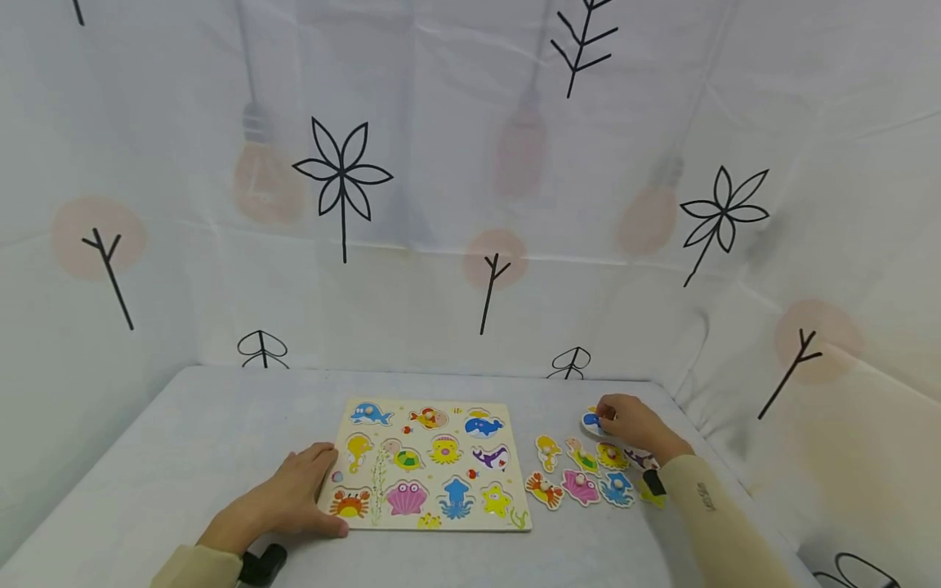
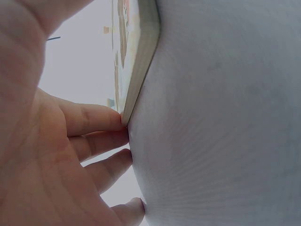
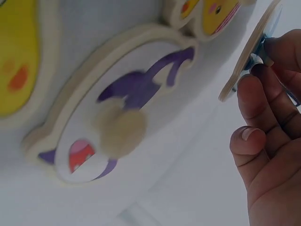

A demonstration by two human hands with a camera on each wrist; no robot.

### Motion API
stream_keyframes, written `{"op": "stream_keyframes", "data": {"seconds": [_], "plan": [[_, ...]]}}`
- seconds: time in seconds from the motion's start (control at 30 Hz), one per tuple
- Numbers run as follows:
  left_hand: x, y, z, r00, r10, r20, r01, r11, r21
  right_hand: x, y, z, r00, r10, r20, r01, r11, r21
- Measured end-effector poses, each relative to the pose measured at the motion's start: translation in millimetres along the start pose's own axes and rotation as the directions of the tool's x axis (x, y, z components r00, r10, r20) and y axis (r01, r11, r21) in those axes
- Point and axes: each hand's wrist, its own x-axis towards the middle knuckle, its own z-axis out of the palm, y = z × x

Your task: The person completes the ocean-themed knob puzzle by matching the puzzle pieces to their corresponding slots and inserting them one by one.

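Note:
My left hand (image 1: 290, 494) rests at the left edge of a wooden peg puzzle board (image 1: 463, 465), thumb at its near corner. In the left wrist view its fairly straight fingertips touch the edge of the board (image 2: 141, 61). My right hand (image 1: 638, 426) pinches a blue whale puzzle piece (image 1: 590, 421) by its knob, right of the board. Seen nearly edge-on in the right wrist view, the whale piece (image 3: 251, 47) tilts above the cloth. Below this hand lies a purple-and-white orca-like piece (image 3: 124, 108) with a round knob.
Loose pieces lie right of the board: seahorse (image 1: 547, 452), turtle (image 1: 583, 457), octopus (image 1: 613, 456), crab (image 1: 545, 491), shell (image 1: 581, 487), squid (image 1: 617, 490) and a partly hidden yellow-green one (image 1: 650, 493). Knobbed dolphin (image 1: 370, 413) and fish (image 1: 429, 418) sit in the board.

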Motion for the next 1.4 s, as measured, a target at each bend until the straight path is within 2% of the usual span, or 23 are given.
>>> {"op": "stream_keyframes", "data": {"seconds": [0.53, 1.17, 1.4], "plan": [[-0.2, 1.1, 1.5, 1.0, 0.0, -0.01, 0.0, 1.0, -0.007, 14.2, -39, 10, 0.999, -0.039, 0.017, 0.039, 0.999, -0.005], [-1.4, 2.6, 1.3, 1.0, 0.006, -0.016, -0.007, 1.0, -0.006, 27.1, -87, 24, 0.989, -0.149, 0.006, 0.149, 0.989, 0.005], [-2.2, 3.7, 0.5, 1.0, 0.0, -0.017, 0.0, 1.0, -0.002, 29.4, -103, 30, 0.988, -0.156, 0.003, 0.155, 0.988, 0.014]]}}
